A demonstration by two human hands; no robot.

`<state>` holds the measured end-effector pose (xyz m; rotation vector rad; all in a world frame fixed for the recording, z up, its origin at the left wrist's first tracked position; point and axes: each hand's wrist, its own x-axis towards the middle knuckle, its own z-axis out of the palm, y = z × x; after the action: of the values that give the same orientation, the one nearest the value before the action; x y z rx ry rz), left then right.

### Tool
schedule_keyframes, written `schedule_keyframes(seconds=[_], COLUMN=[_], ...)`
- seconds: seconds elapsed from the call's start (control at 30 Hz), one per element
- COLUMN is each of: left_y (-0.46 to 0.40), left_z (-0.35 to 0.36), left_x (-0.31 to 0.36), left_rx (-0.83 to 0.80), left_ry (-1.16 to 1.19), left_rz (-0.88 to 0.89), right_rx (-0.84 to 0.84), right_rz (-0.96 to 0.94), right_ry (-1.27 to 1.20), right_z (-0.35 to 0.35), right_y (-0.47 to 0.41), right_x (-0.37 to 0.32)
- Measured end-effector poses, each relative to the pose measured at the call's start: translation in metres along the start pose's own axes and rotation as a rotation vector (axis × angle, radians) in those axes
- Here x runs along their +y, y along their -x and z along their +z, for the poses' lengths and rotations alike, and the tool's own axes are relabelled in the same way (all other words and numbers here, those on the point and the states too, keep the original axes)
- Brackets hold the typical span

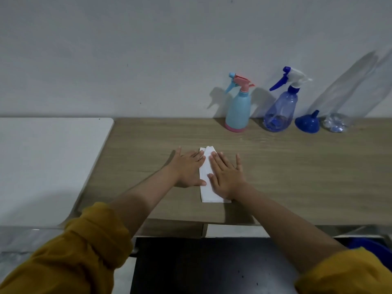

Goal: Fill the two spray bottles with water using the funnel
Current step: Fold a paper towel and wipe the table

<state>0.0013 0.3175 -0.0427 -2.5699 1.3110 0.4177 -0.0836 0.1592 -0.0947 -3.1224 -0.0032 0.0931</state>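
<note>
Both hands flat, fingers straight and spread, palms down on the wooden table [297, 177]. Left hand [187, 168] lies at the left edge of a folded white paper [206, 187], thumb tip touching it. Right hand [226, 177] presses on the paper's right half. Neither holds anything.

Task items sit well apart from the hands, far right, in a row against the wall. Left to right: light blue spray bottle [237, 111] with pink base and pink trigger head, opaque, contents can't tell; clear blue spray bottle [280, 111] with white and blue trigger head, looks empty; blue funnel [307, 123] standing mouth down, spout up; clear plastic bottle [347, 96] leaning on the wall, contents can't tell.

White surface [48, 162] adjoins the table on the left. Mustard sleeves [84, 251] pushed up both forearms.
</note>
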Motion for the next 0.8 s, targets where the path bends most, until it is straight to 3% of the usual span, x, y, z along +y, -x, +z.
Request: schedule_keyframes(seconds=[0.8], left_y=[-0.116], left_z=[-0.061], left_x=[0.189], left_rx=[-0.012], left_ry=[0.023], left_rz=[0.101], right_rx=[0.012], right_rz=[0.092], right_ry=[-0.011], right_z=[-0.002], right_y=[0.099], right_x=[0.207])
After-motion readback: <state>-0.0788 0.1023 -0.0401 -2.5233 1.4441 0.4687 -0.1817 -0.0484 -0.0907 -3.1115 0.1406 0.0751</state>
